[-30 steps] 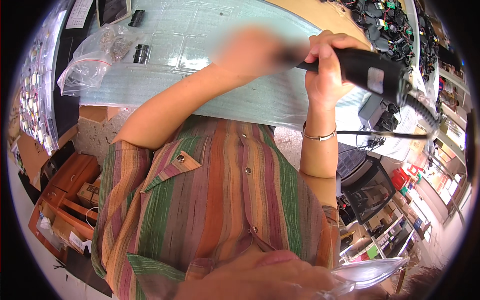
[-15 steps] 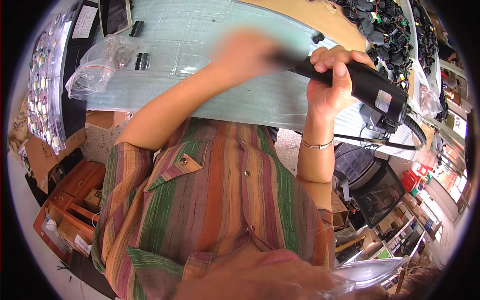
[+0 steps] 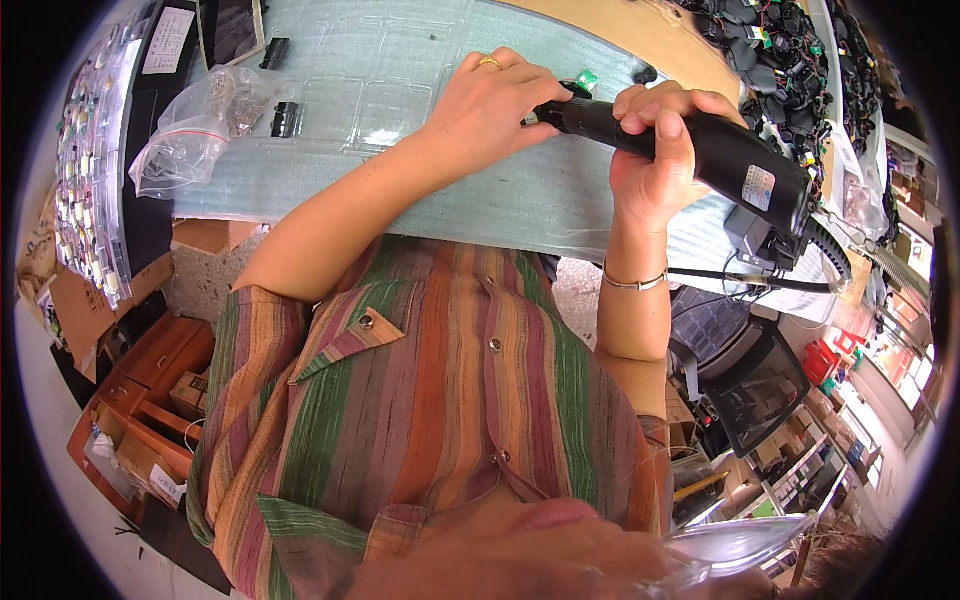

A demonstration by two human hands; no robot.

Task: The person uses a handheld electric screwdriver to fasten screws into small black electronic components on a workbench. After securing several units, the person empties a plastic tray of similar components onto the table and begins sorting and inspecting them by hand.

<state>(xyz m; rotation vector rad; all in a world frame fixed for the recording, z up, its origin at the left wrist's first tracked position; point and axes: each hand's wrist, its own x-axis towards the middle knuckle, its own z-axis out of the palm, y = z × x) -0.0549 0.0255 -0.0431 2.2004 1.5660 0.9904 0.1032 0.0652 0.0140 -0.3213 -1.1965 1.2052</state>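
My right hand (image 3: 655, 140) is wrapped round a black corded electric screwdriver (image 3: 740, 165), held nearly level with its tip to the left. At that tip my left hand (image 3: 490, 108) has its thumb and fingers closed on a small dark part (image 3: 545, 114), mostly hidden by the fingers. A small green piece (image 3: 586, 79) shows just beyond the tip; whether it belongs to the held part I cannot tell. Both hands are above a table with a pale blue-green foam sheet (image 3: 400, 210).
Clear plastic trays (image 3: 385, 105) lie on the sheet. To the left are an open bag of small screws (image 3: 190, 145) and two black parts (image 3: 285, 120). Many black wired parts (image 3: 765, 85) are heaped at the far right. A cable (image 3: 770, 286) runs near my right forearm; a chair (image 3: 745, 385) stands right.
The screwdriver and my right hand have shifted slightly left. My left hand, blurred before, now shows clearly at the screwdriver's tip.
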